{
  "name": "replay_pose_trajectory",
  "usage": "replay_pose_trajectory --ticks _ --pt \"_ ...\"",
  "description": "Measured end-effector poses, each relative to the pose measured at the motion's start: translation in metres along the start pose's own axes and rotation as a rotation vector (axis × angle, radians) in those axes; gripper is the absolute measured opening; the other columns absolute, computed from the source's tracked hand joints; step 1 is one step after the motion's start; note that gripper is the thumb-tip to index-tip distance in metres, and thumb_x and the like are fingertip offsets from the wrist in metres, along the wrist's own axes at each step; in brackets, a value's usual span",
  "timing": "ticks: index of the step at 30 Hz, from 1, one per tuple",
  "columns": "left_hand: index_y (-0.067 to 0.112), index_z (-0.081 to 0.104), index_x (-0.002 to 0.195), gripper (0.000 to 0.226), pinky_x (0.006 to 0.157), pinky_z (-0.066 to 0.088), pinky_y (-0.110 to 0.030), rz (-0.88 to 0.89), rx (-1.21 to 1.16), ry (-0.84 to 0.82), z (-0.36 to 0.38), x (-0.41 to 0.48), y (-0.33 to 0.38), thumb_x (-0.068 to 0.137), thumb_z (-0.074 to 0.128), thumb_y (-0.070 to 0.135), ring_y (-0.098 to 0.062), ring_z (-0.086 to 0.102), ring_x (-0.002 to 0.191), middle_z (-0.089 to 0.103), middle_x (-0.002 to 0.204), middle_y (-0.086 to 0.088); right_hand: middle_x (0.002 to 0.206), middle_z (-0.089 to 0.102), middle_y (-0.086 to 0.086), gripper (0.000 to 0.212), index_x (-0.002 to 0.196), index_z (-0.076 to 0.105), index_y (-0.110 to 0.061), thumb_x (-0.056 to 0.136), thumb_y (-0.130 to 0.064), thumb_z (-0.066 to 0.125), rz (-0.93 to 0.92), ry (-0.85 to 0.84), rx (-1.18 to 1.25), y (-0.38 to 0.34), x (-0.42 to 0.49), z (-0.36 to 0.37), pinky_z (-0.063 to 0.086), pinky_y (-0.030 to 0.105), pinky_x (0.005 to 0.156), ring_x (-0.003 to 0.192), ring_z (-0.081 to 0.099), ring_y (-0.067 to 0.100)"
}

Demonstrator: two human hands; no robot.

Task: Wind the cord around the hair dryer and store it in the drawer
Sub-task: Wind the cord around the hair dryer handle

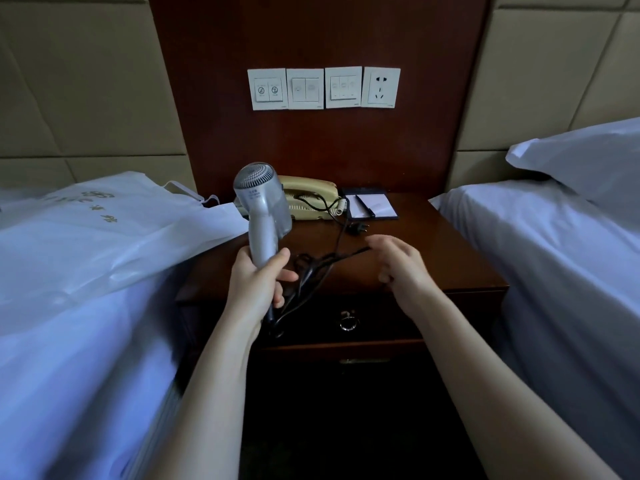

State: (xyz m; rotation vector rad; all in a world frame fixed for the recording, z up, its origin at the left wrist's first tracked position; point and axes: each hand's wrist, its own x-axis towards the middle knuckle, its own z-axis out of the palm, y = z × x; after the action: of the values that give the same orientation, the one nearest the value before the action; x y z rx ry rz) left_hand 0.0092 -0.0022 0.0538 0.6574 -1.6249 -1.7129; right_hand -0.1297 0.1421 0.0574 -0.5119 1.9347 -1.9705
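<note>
Silver dryer (263, 202) within curled left fingers (282, 274)

hair dryer (260, 202) silver, upright | cord (322, 261) blk, loose loops off handle | drawer (381, 318) shut

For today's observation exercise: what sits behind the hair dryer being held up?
A cream telephone sits on the nightstand behind the hair dryer. The dryer covers the phone's left end, so that part cannot be seen.
</note>
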Motion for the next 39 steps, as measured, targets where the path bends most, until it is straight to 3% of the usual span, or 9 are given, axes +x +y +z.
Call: replay_pose_trajectory --ticks 9,14,17,20,24,26,30,34,39 --pt "0.011 0.043 0.094 0.017 0.033 0.028 -0.019 -0.034 -0.130 0.077 0.001 0.004 -0.001 0.091 0.059 0.018 -0.008 0.035 0.031 0.044 0.060 -0.005 0.105 0.062 0.009 0.024 0.108 0.066 -0.013 0.094 -0.014 0.046 -0.341 0.375 -0.839 0.025 0.006 -0.026 0.036 0.034 0.083 0.105 0.051 0.032" --pt "0.014 0.045 0.083 0.016 0.034 0.027 -0.016 -0.085 -0.229 0.011 0.013 -0.002 0.007 0.093 0.057 0.018 -0.007 0.033 0.031 0.040 0.058 -0.003 0.103 0.067 0.013 0.036 0.096 0.071 -0.006 0.070 0.002 0.048 -0.908 0.146 -1.048 0.017 -0.014 0.015 0.044 0.042 0.090 0.100 0.060 0.036" --pt "0.015 0.044 0.078 0.020 0.035 0.026 -0.015 -0.091 -0.285 -0.018 0.019 -0.006 0.011 0.094 0.055 0.019 -0.007 0.031 0.030 0.039 0.054 -0.001 0.109 0.067 0.011 0.044 0.106 0.067 -0.005 0.070 0.001 0.043 -0.754 -0.399 -0.797 0.011 -0.037 0.042 0.044 0.029 0.093 0.103 0.059 0.024" --pt "0.016 0.044 0.080 0.019 0.034 0.026 -0.016 -0.080 -0.329 -0.025 0.021 -0.007 0.014 0.094 0.054 0.020 -0.007 0.030 0.030 0.040 0.049 0.003 0.097 0.068 -0.001 0.027 0.108 0.064 -0.012 0.082 -0.011 0.055 -0.591 -0.594 -0.778 0.020 -0.044 0.050 0.034 0.018 0.092 0.093 0.059 0.010" --pt "0.015 0.044 0.084 0.015 0.033 0.025 -0.016 -0.047 -0.343 -0.010 0.013 -0.006 0.017 0.095 0.053 0.020 -0.006 0.029 0.032 0.037 0.051 0.004 0.084 0.070 -0.001 0.017 0.098 0.067 -0.017 0.087 -0.026 0.058 -0.752 -0.487 -1.100 0.033 -0.029 0.041 0.030 0.030 0.109 0.089 0.063 0.019" --pt "0.014 0.043 0.088 0.013 0.032 0.025 -0.016 -0.016 -0.289 0.009 0.006 -0.005 0.016 0.095 0.052 0.019 -0.005 0.029 0.033 0.036 0.055 0.002 0.078 0.069 0.002 0.015 0.084 0.068 -0.016 0.086 -0.029 0.062 -0.695 -0.372 -1.070 0.026 -0.019 0.025 0.046 0.031 0.084 0.079 0.062 0.023" --pt "0.014 0.040 0.096 0.013 0.032 0.024 -0.016 0.009 -0.187 0.029 -0.012 0.000 0.011 0.095 0.053 0.016 -0.006 0.029 0.034 0.035 0.062 -0.002 0.060 0.053 -0.006 0.029 0.064 0.060 -0.016 0.083 -0.037 0.067 -0.401 -0.501 -0.934 0.000 -0.006 -0.011 0.039 0.024 0.058 0.057 0.049 0.006" --pt "0.019 0.043 0.095 0.013 0.032 0.023 -0.017 -0.022 -0.035 -0.042 -0.018 0.001 0.006 0.093 0.056 0.016 -0.006 0.029 0.035 0.036 0.064 -0.003 0.065 0.059 -0.005 0.027 0.067 0.064 -0.018 0.081 -0.041 0.067 -0.409 -0.521 -0.973 -0.014 0.001 -0.014 0.039 0.020 0.060 0.062 0.053 0.006" --pt "0.021 0.045 0.098 0.015 0.033 0.024 -0.018 -0.019 0.092 -0.123 -0.009 -0.005 0.007 0.092 0.057 0.015 -0.007 0.027 0.037 0.035 0.063 -0.002 0.053 0.051 -0.005 0.041 0.063 0.058 -0.021 0.075 -0.060 0.063 -0.650 -0.223 -1.204 -0.017 0.007 -0.020 0.031 0.023 0.073 0.055 0.047 0.009"
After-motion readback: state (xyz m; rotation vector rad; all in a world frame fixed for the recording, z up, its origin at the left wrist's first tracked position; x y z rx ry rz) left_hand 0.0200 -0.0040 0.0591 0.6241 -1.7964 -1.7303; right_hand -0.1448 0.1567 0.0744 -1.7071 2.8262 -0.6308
